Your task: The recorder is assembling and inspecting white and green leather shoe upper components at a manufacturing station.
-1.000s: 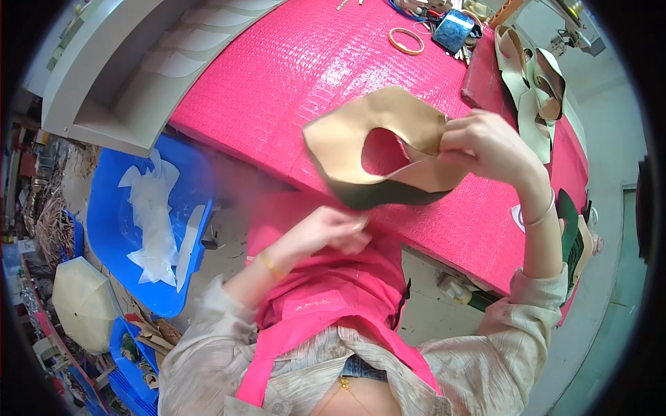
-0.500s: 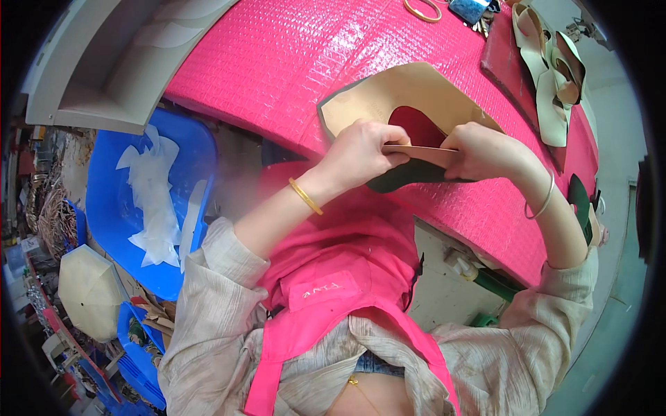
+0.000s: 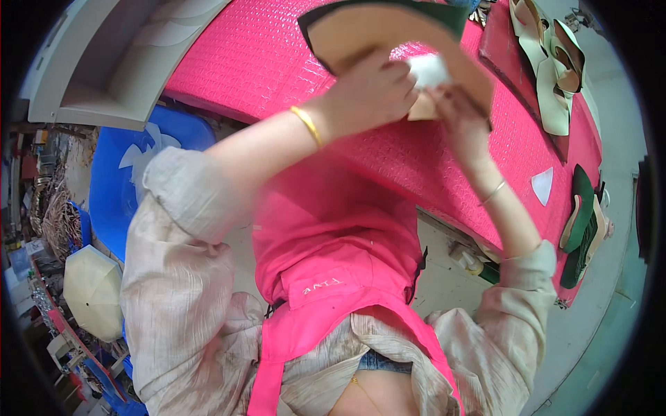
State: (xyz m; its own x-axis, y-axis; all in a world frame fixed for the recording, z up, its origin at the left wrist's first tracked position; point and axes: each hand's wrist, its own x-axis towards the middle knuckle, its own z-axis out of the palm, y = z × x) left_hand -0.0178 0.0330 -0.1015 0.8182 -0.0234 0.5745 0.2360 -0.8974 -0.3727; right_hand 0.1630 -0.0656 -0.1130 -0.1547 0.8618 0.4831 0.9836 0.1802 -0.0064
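A large curved, leather-like sheet [image 3: 388, 31], tan on the face toward me and dark green behind, arches over the pink-covered table. At its opening sits a small white piece [image 3: 429, 71] between my hands. My left hand [image 3: 374, 90], with a yellow bangle at the wrist, is closed, its fingertips at the white piece's left edge. My right hand [image 3: 463, 123], a thin bangle on its wrist, pinches the sheet's right end, beside the white piece. Motion blurs both hands, and the exact grip under the fingers is partly hidden.
Light green curved pieces [image 3: 551, 76] lie on a red board at the right. Nearer are a white flat piece [image 3: 543, 186] and dark green pieces [image 3: 579, 222]. On the left stand a grey open cabinet [image 3: 104, 76], a blue bin [image 3: 111, 187] with white scraps, and a cream umbrella-like cover [image 3: 91, 295].
Both hands and the curved sheet have moved up and away from my body. The sheet has turned, and a white piece now shows between my hands.
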